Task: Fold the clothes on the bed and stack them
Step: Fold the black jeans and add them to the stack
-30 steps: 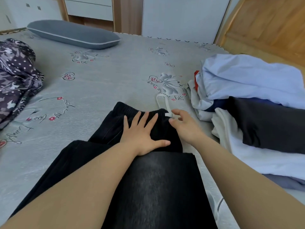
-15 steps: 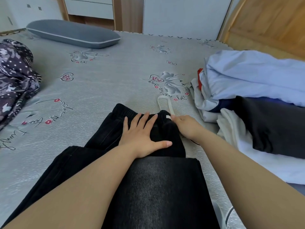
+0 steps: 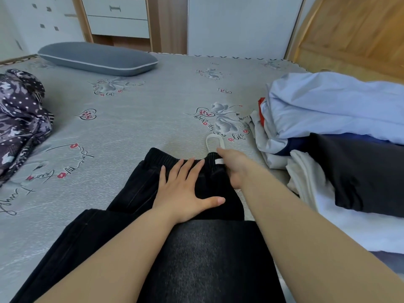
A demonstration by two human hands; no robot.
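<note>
We see black trousers point(image 3: 188, 215) lying on the bed point(image 3: 131, 132), in the lower centre of the frame, waistband pointing to the upper part, w/ one layer folded over near the bottom. The left hand point(image 3: 185, 191) lies flat on the trousers just below the waistband, fingers straight and spread, thumb out to the right. The right hand point(image 3: 235, 166) is at the right end of the waistband, beside a white drawstring point(image 3: 215, 142) that makes a loop on the sheet; its fingers are mostly hidden, so we cannot tell if it grips the cord or the cloth.

At the right of the frame is a pile of clothes point(image 3: 341, 132): light blue on top, black and white pieces below, a bit of red at its left edge.

The grey sheet has prints of hearts and flowers w/ script writing; near the pile we read "love my life", the rest is not clear. A grey pillow point(image 3: 98, 59) is in the upper left, a dark patterned quilt point(image 3: 19, 119) at the left edge, and a drawer unit point(image 3: 118, 17) at the top.
</note>
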